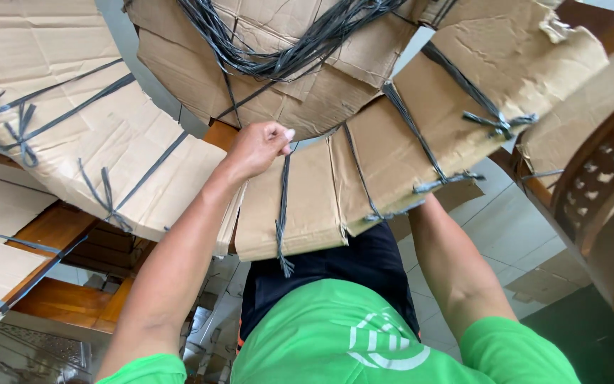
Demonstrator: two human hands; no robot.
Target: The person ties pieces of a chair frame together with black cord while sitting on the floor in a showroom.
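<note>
head view: left hand fisted on strap of cardboard-wrapped piece, long axis running right; right hand hidden beneath, grip unknowable.

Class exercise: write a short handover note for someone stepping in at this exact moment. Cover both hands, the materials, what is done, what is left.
Left hand: fist closed at the grey strap on the cardboard-wrapped piece.
Right hand: hidden under that cardboard; only the forearm shows.
Done: several straps are knotted around the wrapping.
Left: the strap at the left hand hangs with a loose end; a strap bundle lies above.
</note>
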